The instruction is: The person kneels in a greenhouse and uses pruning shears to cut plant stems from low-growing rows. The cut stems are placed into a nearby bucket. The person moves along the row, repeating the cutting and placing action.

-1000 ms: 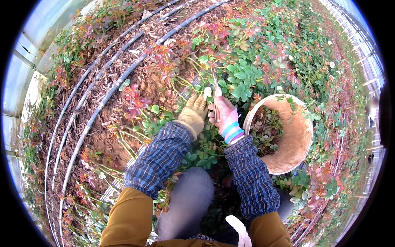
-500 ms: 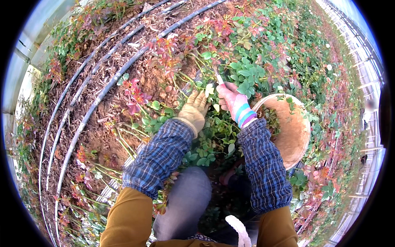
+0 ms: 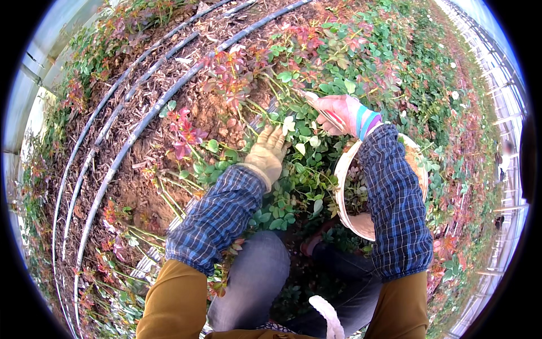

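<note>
My left hand (image 3: pixel 267 153), in a tan work glove, rests among the leafy stems of a rose bush (image 3: pixel 305 169). Its fingers are stretched out and slightly spread, close beside a pale bud (image 3: pixel 288 125). To the right, my right hand (image 3: pixel 343 114), with a blue-and-white band at the wrist, is closed around slim garden snips (image 3: pixel 337 119) with a red handle. Their light-coloured tip points up and left over the foliage; whether the blades are apart cannot be made out. Below the right forearm stands a pale round bucket (image 3: pixel 340 195) with cut leaves (image 3: pixel 354 183) in it, partly hidden by the sleeve.
Several dark irrigation pipes (image 3: pixel 164 101) curve along the mulched soil (image 3: pixel 192 107) on the left. Dense rose foliage (image 3: pixel 418 73) fills the right side. My bent knee (image 3: pixel 251 277) is below the left hand. Long cut-looking stems (image 3: pixel 169 195) lean out at the lower left.
My right hand with the snips has moved right and slightly up, away from my left hand. The bucket now shows more of its open mouth and sits more upright. My left hand stays in place.
</note>
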### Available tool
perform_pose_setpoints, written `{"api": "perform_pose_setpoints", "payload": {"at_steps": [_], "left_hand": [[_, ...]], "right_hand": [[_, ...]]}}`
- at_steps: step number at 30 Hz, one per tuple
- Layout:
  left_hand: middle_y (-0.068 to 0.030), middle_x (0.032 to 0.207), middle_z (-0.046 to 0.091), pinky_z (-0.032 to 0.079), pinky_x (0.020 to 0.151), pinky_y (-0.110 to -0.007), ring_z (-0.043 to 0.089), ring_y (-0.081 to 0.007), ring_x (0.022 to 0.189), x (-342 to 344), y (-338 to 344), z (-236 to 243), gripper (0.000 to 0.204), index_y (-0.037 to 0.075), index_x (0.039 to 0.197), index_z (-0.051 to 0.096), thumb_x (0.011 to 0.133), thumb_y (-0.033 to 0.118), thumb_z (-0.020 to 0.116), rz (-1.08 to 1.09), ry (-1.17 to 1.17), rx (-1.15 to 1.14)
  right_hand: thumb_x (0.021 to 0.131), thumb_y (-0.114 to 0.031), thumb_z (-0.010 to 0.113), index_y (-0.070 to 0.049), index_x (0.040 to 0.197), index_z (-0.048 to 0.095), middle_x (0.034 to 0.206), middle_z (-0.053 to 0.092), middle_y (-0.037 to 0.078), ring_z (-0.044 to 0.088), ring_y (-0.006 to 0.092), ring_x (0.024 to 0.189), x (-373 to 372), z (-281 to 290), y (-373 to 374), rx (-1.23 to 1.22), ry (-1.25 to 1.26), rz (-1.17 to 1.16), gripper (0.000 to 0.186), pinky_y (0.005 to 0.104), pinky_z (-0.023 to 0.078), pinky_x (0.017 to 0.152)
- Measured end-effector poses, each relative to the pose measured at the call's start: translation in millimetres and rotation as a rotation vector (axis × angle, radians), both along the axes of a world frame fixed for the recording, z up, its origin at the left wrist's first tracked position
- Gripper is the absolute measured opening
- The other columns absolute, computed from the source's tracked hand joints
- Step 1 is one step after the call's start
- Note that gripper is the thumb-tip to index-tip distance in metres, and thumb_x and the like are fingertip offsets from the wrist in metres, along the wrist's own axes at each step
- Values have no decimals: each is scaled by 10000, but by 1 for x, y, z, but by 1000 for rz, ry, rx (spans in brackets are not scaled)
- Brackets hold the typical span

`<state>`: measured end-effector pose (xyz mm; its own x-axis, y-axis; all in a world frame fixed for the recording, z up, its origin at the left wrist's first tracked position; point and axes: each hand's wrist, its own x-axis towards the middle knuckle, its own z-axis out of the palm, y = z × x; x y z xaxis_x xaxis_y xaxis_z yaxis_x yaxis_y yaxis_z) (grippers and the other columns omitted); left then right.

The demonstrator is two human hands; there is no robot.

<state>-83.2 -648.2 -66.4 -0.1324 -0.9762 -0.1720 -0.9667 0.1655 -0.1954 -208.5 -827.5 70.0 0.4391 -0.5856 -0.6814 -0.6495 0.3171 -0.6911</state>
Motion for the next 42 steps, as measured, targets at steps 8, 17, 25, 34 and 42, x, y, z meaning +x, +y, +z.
{"api": "perform_pose_setpoints", "payload": {"at_steps": [8, 17, 25, 34, 42], "left_hand": [[-139, 1548, 237, 55, 1174, -500, 179, -276, 1443, -3, -8, -7, 541, 131, 1468, 290, 970, 340, 315, 15, -130, 115], [-132, 1548, 240, 65, 1173, -506, 196, -276, 1438, -3, -10, -6, 511, 139, 1467, 285, 978, 269, 209, -3, -258, 163], [-133, 1528, 285, 78, 1179, -489, 208, -268, 1436, -3, -3, 23, 494, 109, 1430, 342, 962, 244, 263, 17, -92, 128], [-143, 1514, 311, 106, 1170, -503, 242, -267, 1424, -2, -2, 7, 509, 125, 1412, 375, 942, 292, 277, -1, -63, 45], [-132, 1516, 316, 80, 1173, -493, 220, -259, 1434, -3, -3, 0, 503, 128, 1419, 389, 940, 250, 298, 11, 40, -11]], "right_hand": [[857, -404, 640, -85, 1030, 612, 781, 647, 73, 622, 154, 605, -3, 9, -24, 199, 19, 69, 364, 286, 504, 497], [874, -378, 628, -62, 1180, 575, 720, 638, 46, 586, 112, 553, 3, 13, -10, -72, 56, 166, 443, 257, 468, 439], [827, -372, 624, -119, 1188, 585, 818, 664, 190, 647, 364, 772, 11, -14, 20, -888, 410, 556, 442, 429, 503, 696], [806, -395, 649, -61, 1228, 561, 892, 678, 190, 663, 334, 817, -13, -28, 48, -846, 382, 379, 546, 403, 511, 733], [771, -368, 673, -20, 1280, 515, 1047, 658, 207, 639, 334, 961, -11, -63, 61, -901, 290, 100, 636, 385, 487, 857]]}}
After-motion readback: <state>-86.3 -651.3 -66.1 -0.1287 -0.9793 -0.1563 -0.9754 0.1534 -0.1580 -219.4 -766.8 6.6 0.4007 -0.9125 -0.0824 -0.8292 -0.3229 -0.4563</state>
